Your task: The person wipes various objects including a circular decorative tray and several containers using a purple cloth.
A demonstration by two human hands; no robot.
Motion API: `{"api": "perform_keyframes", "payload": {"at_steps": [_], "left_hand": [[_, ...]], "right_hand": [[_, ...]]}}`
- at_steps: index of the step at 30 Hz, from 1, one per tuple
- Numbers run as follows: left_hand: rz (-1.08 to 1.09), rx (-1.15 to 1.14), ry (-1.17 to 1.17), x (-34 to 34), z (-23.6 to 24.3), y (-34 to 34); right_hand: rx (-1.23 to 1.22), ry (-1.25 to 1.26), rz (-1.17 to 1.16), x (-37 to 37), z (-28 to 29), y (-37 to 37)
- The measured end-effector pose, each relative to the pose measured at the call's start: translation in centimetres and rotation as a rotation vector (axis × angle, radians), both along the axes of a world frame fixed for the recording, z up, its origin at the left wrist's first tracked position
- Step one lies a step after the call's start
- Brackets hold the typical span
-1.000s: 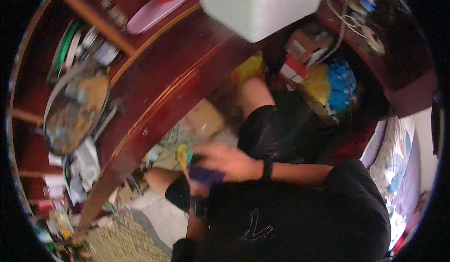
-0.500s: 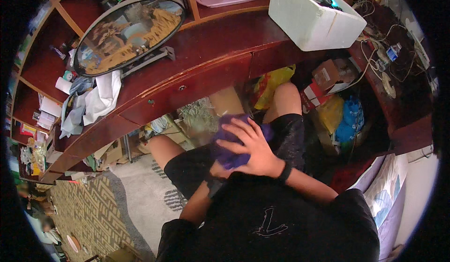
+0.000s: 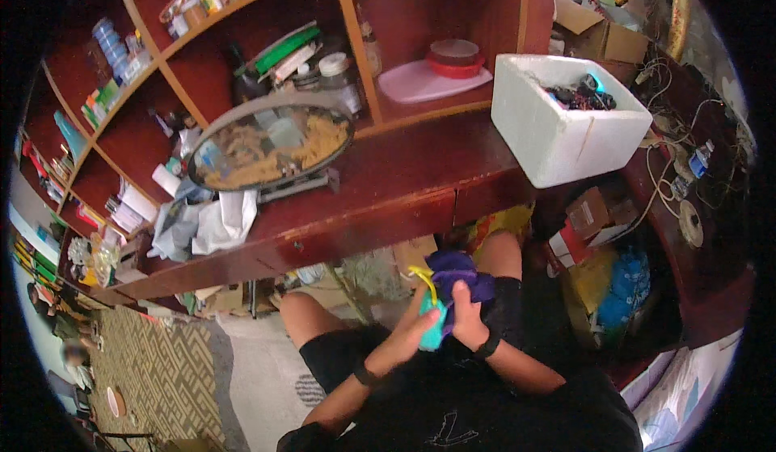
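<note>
— What have we got in our lap?
— Our right hand (image 3: 466, 320) has its fingers clamped on a purple cloth (image 3: 453, 273); our left hand (image 3: 414, 328) is curled round a teal piece (image 3: 432, 328) with a yellow cord (image 3: 425, 281).
— And around us?
— They sit just below the red-brown desk (image 3: 380, 201), which carries a white foam box (image 3: 558, 125) and an oval mirror (image 3: 271, 145)

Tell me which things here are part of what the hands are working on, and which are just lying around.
In hand:
left hand, on the teal item with a yellow cord
right hand, gripping the purple cloth bundle

Lying about:
white foam box
oval mirror
crumpled white papers
pink tray
</note>
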State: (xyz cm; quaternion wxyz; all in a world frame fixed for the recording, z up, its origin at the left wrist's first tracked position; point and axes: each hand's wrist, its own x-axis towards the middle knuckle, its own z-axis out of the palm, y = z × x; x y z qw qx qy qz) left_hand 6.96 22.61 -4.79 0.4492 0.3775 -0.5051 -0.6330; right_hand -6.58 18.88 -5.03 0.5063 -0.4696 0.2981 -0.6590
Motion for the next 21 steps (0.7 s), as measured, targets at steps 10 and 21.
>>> {"api": "perform_keyframes", "payload": {"at_steps": [10, 21], "left_hand": [[-0.124, -0.596, -0.579, -0.3, 8.0, -8.5], [0.053, -0.848, -1.433, 4.5, 13.1, -27.7]], "right_hand": [[0.592, -0.640, 0.234, -6.2, -5.1, -6.4], [0.793, -0.784, 0.005, -11.5, -15.4, -3.8]]}}
